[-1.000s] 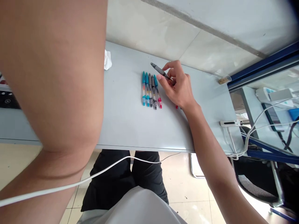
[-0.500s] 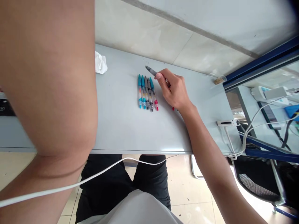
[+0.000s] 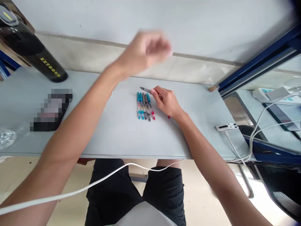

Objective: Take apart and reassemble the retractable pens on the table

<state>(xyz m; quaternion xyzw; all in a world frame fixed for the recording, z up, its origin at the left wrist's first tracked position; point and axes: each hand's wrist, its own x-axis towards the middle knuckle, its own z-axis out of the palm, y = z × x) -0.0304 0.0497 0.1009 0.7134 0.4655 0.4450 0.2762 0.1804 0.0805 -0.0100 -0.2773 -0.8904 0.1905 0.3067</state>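
My right hand rests on the desk, fingers closed around a dark grey pen whose end points left. Just below it, several pens lie side by side in a row; a teal pen is leftmost, grey ones are in the middle, and a teal pen with a red end is rightmost. A small red tip shows by my right wrist, the rest hidden by the hand. Raised above the desk's far side is my left hand, its fingers curled but smeared by motion; nothing held can be made out.
On the left stand a dark bottle and a blurred-out phone-like object, with clear plastic near the edge. A small clear cup and a white plug-in device are at right. A white cable crosses my lap.
My left arm, which filled the left side close to the camera, has swung away, bringing the left hand into view above the desk. My right hand still holds the grey pen. The view has shifted.
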